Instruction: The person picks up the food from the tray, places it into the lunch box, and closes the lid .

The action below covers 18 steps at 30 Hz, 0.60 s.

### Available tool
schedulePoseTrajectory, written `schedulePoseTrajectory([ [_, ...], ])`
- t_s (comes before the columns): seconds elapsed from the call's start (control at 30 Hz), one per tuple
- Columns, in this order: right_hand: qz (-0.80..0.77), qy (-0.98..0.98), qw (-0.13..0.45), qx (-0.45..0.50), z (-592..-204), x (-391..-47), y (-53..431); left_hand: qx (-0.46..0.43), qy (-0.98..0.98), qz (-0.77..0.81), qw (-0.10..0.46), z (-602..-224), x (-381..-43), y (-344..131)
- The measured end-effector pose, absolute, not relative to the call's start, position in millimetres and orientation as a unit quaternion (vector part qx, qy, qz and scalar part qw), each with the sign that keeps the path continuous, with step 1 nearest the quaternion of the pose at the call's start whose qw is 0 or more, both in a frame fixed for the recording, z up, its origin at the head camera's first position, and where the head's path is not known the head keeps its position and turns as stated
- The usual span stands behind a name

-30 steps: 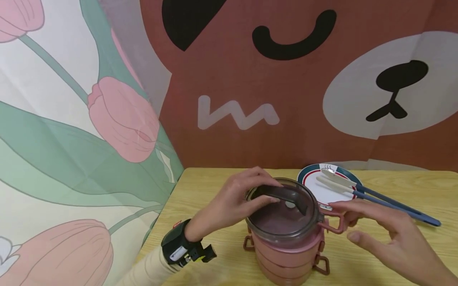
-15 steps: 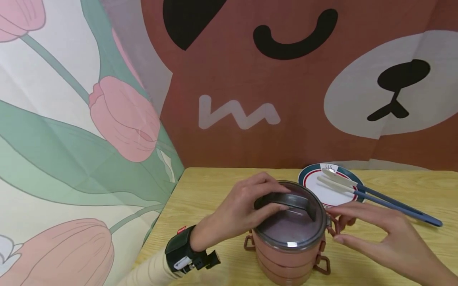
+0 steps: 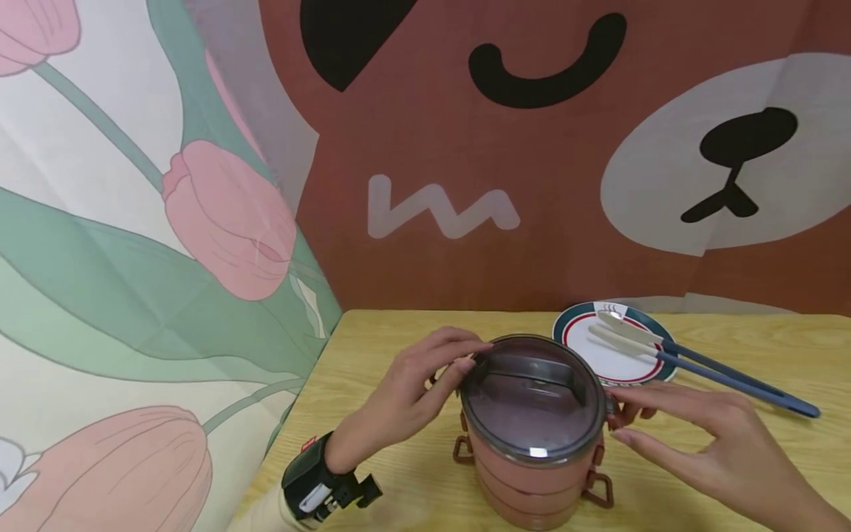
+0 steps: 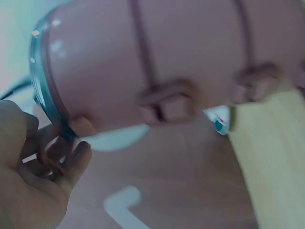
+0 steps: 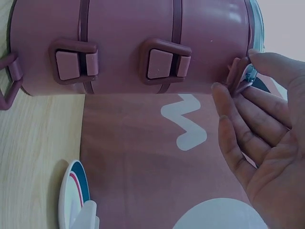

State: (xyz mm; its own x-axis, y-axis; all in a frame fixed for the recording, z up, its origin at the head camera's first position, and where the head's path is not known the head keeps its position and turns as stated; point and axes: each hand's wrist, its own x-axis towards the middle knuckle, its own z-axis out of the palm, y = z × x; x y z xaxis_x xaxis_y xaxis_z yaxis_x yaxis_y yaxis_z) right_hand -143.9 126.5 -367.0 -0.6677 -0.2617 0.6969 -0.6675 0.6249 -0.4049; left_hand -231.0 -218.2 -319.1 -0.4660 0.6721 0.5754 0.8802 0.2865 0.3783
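Note:
A pink stacked lunch box (image 3: 528,484) stands upright on the table, its see-through lid (image 3: 521,421) lying level over the top. A dark arched handle (image 3: 532,367) crosses the lid. At the lid's left rim, my left hand (image 3: 405,395) holds a reddish latch (image 4: 52,157), largely hidden by the fingers in the left wrist view. My right hand (image 3: 711,443) pinches the opposite latch (image 5: 242,76) between thumb and fingers at the lid's right rim. Lower down the side, two more latches (image 5: 162,59) (image 5: 74,62) lie flat across the seams between tiers.
Behind and right of the lunch box, a plate (image 3: 581,355) with a dark teal rim bears the pale ends of blue-handled tongs (image 3: 738,377). A printed cloth (image 3: 425,273) hangs along the table's back edge.
The tilted lid has come down level on the lunch box. My left hand has let go of its handle and moved left to the rim latch. My right hand has closed on the right latch.

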Motion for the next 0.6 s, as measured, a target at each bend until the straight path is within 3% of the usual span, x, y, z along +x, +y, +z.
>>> schedulePoseTrajectory([
  [0.33,0.342,-0.815,0.352,0.306,-374.6,-152.2,125.5,-0.477,-0.777,-0.38,0.157,-355.0,-240.1,-255.6],
  [0.6,0.343,-0.804,0.352,0.333,-374.2,-154.9,126.6,-0.458,-0.763,-0.45,0.073,-357.2,-249.1,-259.6],
])
